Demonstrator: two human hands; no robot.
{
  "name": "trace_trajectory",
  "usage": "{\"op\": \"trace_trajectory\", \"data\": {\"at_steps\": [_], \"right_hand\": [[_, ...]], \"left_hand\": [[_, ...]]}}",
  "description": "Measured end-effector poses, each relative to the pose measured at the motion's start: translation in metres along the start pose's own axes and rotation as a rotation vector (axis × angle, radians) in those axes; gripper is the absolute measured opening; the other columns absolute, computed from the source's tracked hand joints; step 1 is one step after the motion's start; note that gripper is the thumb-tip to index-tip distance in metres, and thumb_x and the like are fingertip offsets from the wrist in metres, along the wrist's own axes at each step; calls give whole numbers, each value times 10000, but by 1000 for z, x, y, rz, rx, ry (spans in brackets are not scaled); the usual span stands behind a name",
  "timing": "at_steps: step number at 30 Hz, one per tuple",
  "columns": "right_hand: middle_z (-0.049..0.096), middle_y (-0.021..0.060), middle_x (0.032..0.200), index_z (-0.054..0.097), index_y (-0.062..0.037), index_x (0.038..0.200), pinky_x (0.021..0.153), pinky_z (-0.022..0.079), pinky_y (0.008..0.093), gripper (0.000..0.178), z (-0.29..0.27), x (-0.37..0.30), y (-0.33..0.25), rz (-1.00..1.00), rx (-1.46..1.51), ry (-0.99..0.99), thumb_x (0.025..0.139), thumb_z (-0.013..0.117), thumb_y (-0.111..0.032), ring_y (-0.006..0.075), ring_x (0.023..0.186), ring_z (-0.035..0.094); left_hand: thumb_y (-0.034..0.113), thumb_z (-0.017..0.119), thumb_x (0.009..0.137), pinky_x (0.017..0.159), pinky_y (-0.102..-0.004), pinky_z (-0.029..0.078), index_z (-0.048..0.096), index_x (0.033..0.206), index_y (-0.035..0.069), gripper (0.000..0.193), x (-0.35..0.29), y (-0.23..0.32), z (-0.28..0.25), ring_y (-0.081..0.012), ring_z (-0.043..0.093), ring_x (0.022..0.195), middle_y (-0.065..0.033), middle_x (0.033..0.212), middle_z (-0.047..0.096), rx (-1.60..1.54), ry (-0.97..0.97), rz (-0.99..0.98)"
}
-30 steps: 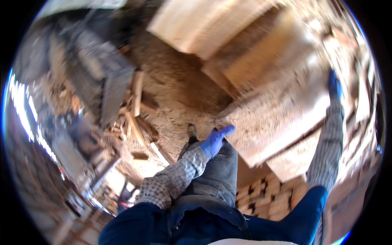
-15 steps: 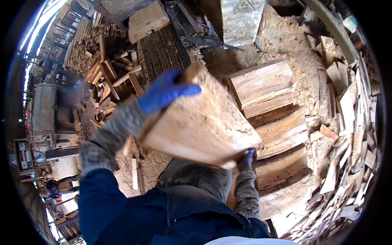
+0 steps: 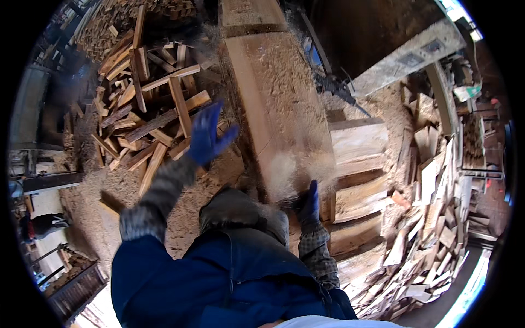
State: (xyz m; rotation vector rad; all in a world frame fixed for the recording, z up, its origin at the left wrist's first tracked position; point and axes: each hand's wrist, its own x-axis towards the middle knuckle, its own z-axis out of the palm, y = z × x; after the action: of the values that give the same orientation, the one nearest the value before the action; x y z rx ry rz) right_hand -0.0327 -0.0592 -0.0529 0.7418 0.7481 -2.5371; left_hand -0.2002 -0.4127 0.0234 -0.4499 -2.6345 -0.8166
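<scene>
A thick, long wood slab [image 3: 273, 93], dusted with sawdust, lies in front of me, pointing away. My left hand [image 3: 210, 136], in a blue glove, is in the air left of the slab with its fingers spread and nothing in them. At the slab's near right corner is my right hand [image 3: 310, 205], also blue-gloved. One of its digits points straight up; the others are dark and blurred by the slab's end, and whether they touch it is unclear. A pale blur of dust covers the slab's near end.
Several thick wood blocks [image 3: 358, 142] are lined up to my right. A heap of loose sticks [image 3: 158, 109] lies at the left. Slab offcuts [image 3: 421, 262] are piled at the lower right. A large metal housing [image 3: 404, 60] stands at the far right, and sawdust covers the floor.
The wood slab, tilted between both hands before, now lies flat and stretches away from me. My left hand has let go and moved down and left. My view has shifted.
</scene>
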Motion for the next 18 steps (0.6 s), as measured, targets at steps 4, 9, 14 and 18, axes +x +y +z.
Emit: {"op": "trace_trajectory", "data": {"at_steps": [4, 9, 14, 18], "right_hand": [[577, 134, 1313, 463, -110, 1407, 983, 485, 494, 662, 77, 4, 5, -22, -56, 48, 953, 498, -590, 341, 1155, 574], [556, 148, 1334, 438, -104, 1424, 998, 475, 496, 688, 82, 32, 3, 58, -2, 160, 950, 489, -600, 335, 1177, 561], [605, 141, 1273, 465, -99, 1402, 972, 497, 484, 690, 115, 68, -11, 7, -12, 33, 937, 509, -607, 319, 1116, 614], [628, 132, 1252, 494, -91, 1382, 962, 511, 502, 665, 100, 117, -22, -10, -166, 60, 938, 527, -585, 317, 1125, 624]], "left_hand": [[426, 732, 828, 1078, -515, 353, 383, 1434, -19, 829, -91, 54, 36, -448, 424, 1306, -274, 1400, 448, -158, -103, -232], [526, 687, 827, 1155, -524, 209, 91, 1520, -54, 1082, -67, 73, 76, -487, 215, 1421, -336, 1529, 190, -239, -77, -301], [518, 678, 834, 1153, -540, 201, 119, 1515, -58, 1053, -33, 40, 90, -513, 172, 1426, -361, 1528, 156, -304, -31, -321], [513, 677, 840, 1161, -509, 211, 117, 1515, -59, 1047, -5, 10, 102, -505, 197, 1422, -367, 1527, 152, -306, -21, -240]]}}
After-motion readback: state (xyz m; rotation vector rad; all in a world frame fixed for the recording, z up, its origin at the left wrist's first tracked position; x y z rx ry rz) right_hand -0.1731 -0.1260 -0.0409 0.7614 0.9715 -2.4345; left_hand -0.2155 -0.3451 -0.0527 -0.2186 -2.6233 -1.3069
